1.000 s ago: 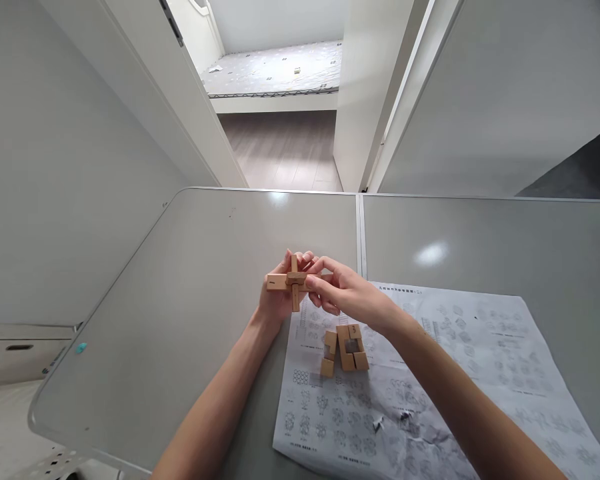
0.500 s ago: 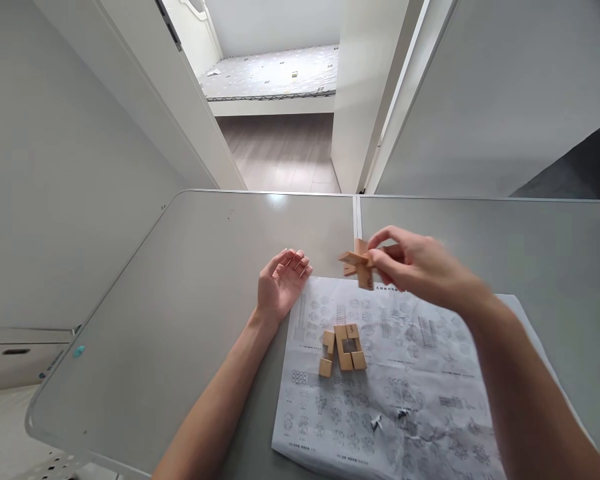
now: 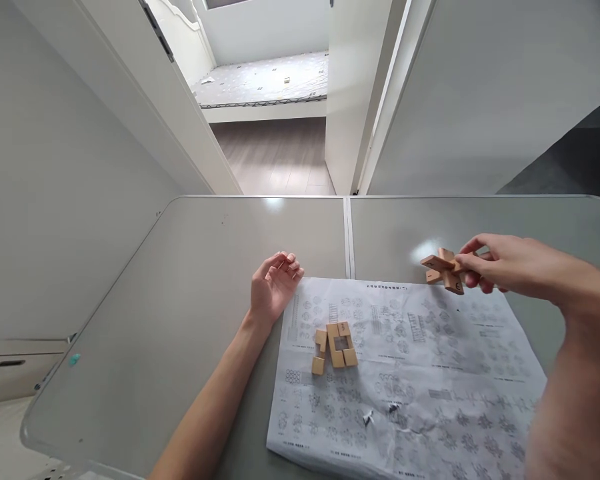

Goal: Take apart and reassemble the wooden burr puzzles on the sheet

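Observation:
My right hand (image 3: 497,263) pinches a cross-shaped wooden interlocking puzzle (image 3: 445,270) by one arm, above the far right part of the printed sheet (image 3: 420,380). Dark numbers mark some of its ends. My left hand (image 3: 276,283) rests palm up beside the sheet's far left corner, fingers loosely curled and apart, with nothing in it. On the sheet lie notched wooden puzzle pieces: one piece (image 3: 319,352) by itself on the left, and beside it a pair (image 3: 342,345) set together around a square gap, one bearing a number.
The grey folding table (image 3: 180,320) has a seam (image 3: 349,237) down its middle. Small torn spots (image 3: 368,417) show in the sheet. Beyond the far edge, a doorway opens onto a room with a bed (image 3: 265,83). A teal spot (image 3: 75,359) is near the left edge.
My right hand has moved to the right with the wooden puzzle. My left hand and the pieces on the sheet stay in place; the view has shifted slightly.

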`<state>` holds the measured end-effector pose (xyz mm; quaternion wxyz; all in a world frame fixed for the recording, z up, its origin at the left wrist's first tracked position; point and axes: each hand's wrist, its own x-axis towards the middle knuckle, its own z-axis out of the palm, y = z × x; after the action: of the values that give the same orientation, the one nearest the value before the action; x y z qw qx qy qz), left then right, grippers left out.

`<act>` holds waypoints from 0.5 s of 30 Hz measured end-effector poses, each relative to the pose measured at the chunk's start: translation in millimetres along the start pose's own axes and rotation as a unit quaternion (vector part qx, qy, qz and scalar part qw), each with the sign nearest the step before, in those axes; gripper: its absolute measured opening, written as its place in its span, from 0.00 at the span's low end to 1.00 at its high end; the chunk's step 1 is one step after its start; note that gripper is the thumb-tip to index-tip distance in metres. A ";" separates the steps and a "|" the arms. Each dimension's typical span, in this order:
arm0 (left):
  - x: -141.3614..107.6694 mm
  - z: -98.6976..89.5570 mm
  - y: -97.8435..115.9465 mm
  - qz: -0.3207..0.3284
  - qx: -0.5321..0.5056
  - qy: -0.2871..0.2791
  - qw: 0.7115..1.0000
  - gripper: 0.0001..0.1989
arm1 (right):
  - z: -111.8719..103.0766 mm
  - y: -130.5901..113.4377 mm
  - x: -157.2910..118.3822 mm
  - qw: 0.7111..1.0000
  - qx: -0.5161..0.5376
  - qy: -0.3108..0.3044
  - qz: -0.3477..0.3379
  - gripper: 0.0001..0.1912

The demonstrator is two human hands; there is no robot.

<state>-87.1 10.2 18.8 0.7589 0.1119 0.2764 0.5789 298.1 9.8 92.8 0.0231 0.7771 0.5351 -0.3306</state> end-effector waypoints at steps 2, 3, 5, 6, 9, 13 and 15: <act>-0.1 -0.4 0.2 0.002 0.003 0.000 1.000 0.05 | 1.0 3.7 1.7 0.999 0.028 -0.024 -0.003 0.14; 0.0 -0.6 0.4 0.002 0.004 0.000 1.000 0.05 | 1.6 5.5 2.8 0.998 0.044 -0.035 -0.004 0.14; 0.2 -1.0 0.6 0.003 0.008 0.000 1.000 0.05 | 2.2 9.5 5.4 0.997 0.071 -0.041 0.003 0.12; 0.3 -1.0 0.7 0.003 0.010 0.000 1.000 0.05 | 2.2 11.8 6.7 0.996 0.079 -0.037 0.011 0.12; 0.5 -0.4 0.6 0.004 0.011 0.004 1.000 0.05 | 0.8 18.7 9.5 0.994 0.105 -0.036 0.002 0.11; 0.2 1.4 0.5 0.006 0.014 0.008 1.000 0.05 | 0.6 26.5 14.7 0.992 0.120 -0.034 0.000 0.10; -0.1 2.2 0.6 0.004 0.015 0.013 1.000 0.05 | 2.0 30.3 19.5 0.996 0.082 0.019 -0.015 0.10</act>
<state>-86.4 10.6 20.9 0.7510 0.1170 0.2949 0.5791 326.9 12.0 71.1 -0.0563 0.7746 0.5179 -0.3587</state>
